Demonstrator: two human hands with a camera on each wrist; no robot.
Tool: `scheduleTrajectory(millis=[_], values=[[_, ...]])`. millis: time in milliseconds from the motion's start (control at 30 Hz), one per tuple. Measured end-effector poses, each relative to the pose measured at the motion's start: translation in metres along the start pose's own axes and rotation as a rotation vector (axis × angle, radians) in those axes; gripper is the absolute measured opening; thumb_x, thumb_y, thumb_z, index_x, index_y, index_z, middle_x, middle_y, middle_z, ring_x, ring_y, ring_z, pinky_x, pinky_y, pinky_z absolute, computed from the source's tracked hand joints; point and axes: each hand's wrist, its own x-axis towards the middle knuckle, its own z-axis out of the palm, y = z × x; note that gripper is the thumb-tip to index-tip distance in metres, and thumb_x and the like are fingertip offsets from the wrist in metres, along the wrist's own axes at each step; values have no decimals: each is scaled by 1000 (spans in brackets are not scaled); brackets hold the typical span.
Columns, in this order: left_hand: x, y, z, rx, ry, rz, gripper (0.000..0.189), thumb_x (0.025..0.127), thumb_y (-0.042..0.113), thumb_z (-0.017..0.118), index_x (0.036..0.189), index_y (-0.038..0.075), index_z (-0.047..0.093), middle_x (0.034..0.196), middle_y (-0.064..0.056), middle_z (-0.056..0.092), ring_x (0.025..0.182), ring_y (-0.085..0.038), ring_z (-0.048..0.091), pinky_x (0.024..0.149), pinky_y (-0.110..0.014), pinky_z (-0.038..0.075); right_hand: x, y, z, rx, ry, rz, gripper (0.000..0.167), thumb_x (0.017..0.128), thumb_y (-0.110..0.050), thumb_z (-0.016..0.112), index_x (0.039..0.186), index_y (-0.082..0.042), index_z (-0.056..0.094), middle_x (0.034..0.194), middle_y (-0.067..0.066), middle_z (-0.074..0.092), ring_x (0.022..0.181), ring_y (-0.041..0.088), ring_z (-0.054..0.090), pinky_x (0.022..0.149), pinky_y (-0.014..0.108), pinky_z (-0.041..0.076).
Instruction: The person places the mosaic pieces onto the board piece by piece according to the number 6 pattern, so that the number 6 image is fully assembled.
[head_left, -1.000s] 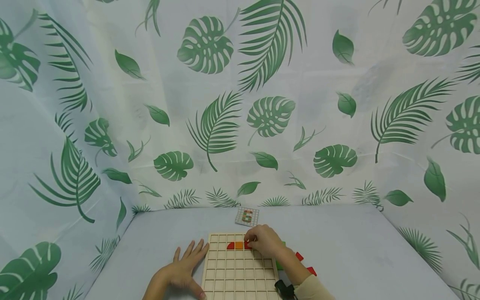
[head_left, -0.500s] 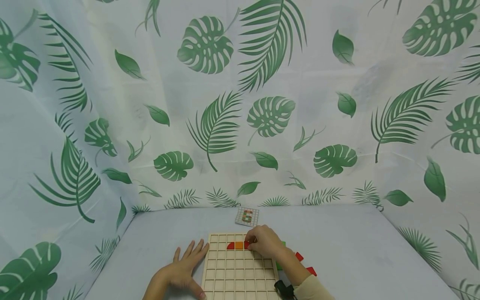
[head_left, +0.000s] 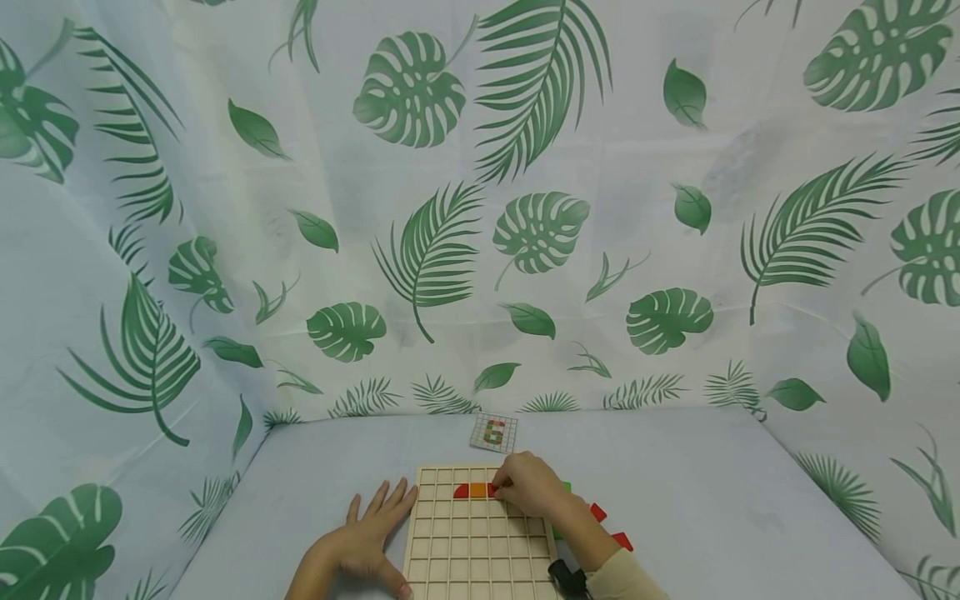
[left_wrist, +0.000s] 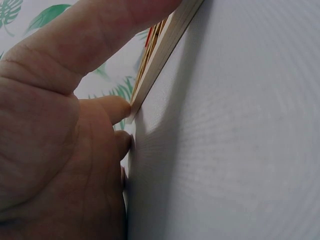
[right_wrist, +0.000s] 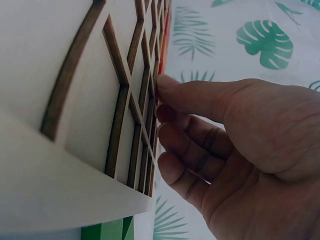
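A square wooden grid board (head_left: 480,550) lies on the table. My left hand (head_left: 363,537) rests at its left side, fingers spread and straight, fingertips and thumb right at the edge; in the left wrist view the thumb (left_wrist: 95,40) reaches to the board's side. In an upper row sit a red piece with a rounded corner (head_left: 462,492) and an orange square (head_left: 478,491). Just right of these, my right hand (head_left: 531,483) pinches a red piece (head_left: 491,490) at its cell, mostly hidden by thumb and fingers. The right wrist view shows the thumb (right_wrist: 170,84) against red.
Behind the board lies a small grid card (head_left: 494,432) with a coloured figure 6. Green pieces (head_left: 558,531) lie by the board's right edge, partly behind the forearm. Two red pieces (head_left: 597,512) show farther right. A black device (head_left: 567,579) sits at the right wrist.
My right fingers shift slightly over the red piece, hiding more of it now. The left hand and the board stay in place.
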Motion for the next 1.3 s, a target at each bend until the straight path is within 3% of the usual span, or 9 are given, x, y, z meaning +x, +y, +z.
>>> scheduleTrajectory(millis=[100,167,267,433,833,1300], values=[[0,0,0,-3,-2,2,146,56,62,96,168,19,13,176,-18,1,160,-49,-9,113,-83,-14,0,2,1,3,-1,-14,3,88,-8,81,85,-7,83,89,1,80,75,11,67,65,25,53],[-1,0,0,-9,-4,2,145,57,61,96,168,19,13,176,-18,1,160,-50,-9,113,-83,-14,1,3,1,-3,2,-29,11,89,-8,81,78,-6,79,82,0,78,64,6,56,57,22,44],[-1,1,-1,-15,-7,3,144,57,60,96,168,18,14,176,-18,1,160,-50,-9,112,-82,-15,1,4,0,-13,26,-15,9,90,-10,80,84,-4,80,81,0,76,61,4,52,55,22,42],[0,2,-2,-8,-6,4,143,58,58,97,168,18,14,176,-18,2,160,-50,-9,113,-82,-15,0,3,-6,8,65,64,21,91,-13,79,108,-2,81,94,6,78,77,13,66,63,27,54],[0,3,-1,-8,-3,-5,144,57,57,97,168,16,15,175,-19,3,160,-50,-8,113,-82,-14,-2,10,-19,32,72,132,24,92,-20,80,111,-6,81,96,3,74,80,13,63,64,31,52],[0,1,-1,-17,-10,0,142,59,56,97,168,16,15,175,-19,3,159,-50,-9,112,-83,-14,-11,15,-39,40,97,188,29,89,-20,83,114,-6,79,104,10,74,80,13,61,64,31,52]])
